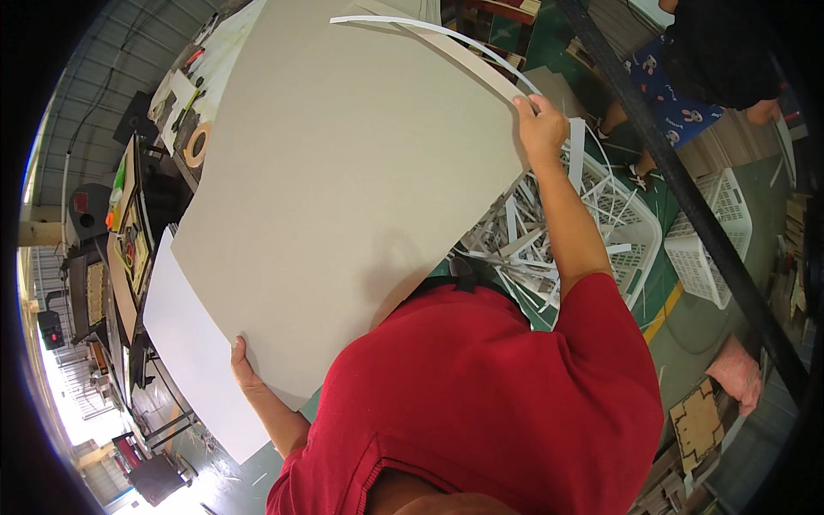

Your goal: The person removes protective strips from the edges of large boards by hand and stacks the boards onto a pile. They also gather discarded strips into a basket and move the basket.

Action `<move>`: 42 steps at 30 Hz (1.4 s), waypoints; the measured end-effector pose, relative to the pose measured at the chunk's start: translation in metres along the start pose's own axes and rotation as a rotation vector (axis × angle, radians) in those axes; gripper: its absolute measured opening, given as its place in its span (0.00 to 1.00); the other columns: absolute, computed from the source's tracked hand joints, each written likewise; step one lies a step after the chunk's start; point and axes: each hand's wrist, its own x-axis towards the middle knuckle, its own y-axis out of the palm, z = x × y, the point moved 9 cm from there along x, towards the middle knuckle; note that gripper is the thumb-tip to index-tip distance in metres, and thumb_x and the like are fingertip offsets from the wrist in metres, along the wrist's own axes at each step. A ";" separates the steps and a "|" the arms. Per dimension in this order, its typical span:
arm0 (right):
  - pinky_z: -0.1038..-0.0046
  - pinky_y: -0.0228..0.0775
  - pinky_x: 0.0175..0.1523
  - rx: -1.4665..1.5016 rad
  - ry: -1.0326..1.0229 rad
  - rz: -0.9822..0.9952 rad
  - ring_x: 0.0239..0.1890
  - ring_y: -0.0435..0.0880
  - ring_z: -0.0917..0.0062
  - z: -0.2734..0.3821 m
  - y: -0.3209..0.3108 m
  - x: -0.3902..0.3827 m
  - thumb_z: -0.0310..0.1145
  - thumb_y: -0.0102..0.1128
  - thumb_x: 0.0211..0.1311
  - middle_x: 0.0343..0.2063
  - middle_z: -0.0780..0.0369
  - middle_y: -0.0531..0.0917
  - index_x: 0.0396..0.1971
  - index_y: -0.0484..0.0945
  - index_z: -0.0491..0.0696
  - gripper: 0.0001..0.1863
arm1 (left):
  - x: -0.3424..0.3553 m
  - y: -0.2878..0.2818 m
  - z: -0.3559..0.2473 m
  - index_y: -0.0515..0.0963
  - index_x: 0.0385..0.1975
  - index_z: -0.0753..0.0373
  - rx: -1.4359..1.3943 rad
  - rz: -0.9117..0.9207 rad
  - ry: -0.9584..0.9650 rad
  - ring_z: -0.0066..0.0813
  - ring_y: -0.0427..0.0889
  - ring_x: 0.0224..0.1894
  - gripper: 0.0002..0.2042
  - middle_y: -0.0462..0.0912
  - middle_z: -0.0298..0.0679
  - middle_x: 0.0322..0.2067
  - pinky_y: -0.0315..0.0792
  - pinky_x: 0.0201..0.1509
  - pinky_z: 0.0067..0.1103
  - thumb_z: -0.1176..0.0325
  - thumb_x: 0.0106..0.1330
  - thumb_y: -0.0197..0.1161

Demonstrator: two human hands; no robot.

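Note:
A large grey-beige cardboard sheet [343, 163] lies in front of me and reaches back toward my waist. My left hand [245, 367] is closed on its near left edge, with the thumb on top and the fingers hidden beneath. At the right edge my right hand [542, 130] is closed, its fingers partly hidden under the board. A thin, curved white strip [455, 36] and a straight beige strip [472, 64] run to that hand; whether it grips them too I cannot tell. Below the left side shows a white sheet [193, 343].
A white plastic basket [648, 227] full of paper and cardboard strips [515, 232] stands at my right. Another white basket [708, 236] is farther right, behind a dark bar [687, 189]. Tape [197, 146] lies on the left table. A co-worker [712, 60] stands at upper right.

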 end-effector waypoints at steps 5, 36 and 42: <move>0.69 0.61 0.32 -0.052 -0.547 -0.223 0.23 0.75 0.68 0.087 -0.054 -0.011 0.34 0.65 0.41 0.17 0.63 0.77 0.19 0.76 0.47 0.08 | -0.005 0.015 -0.007 0.63 0.54 0.66 0.025 0.019 -0.005 0.40 0.71 0.48 0.22 0.72 0.44 0.48 0.67 0.51 0.32 0.67 0.61 0.55; 0.64 0.67 0.49 -0.753 0.720 0.420 0.42 0.76 0.54 -0.269 -0.146 -0.276 0.32 0.56 0.46 0.39 0.50 0.77 0.37 0.76 0.44 0.16 | -0.043 0.083 -0.103 0.63 0.52 0.69 0.252 0.081 0.564 0.37 0.72 0.47 0.23 0.71 0.44 0.47 0.67 0.50 0.28 0.63 0.59 0.56; 0.65 0.68 0.47 -0.485 0.589 0.897 0.41 0.77 0.58 -0.258 -0.042 -0.340 0.35 0.58 0.38 0.33 0.50 0.79 0.32 0.77 0.43 0.17 | -0.098 0.176 -0.180 0.64 0.51 0.71 0.103 0.335 0.920 0.36 0.72 0.47 0.21 0.71 0.46 0.46 0.64 0.53 0.28 0.70 0.58 0.57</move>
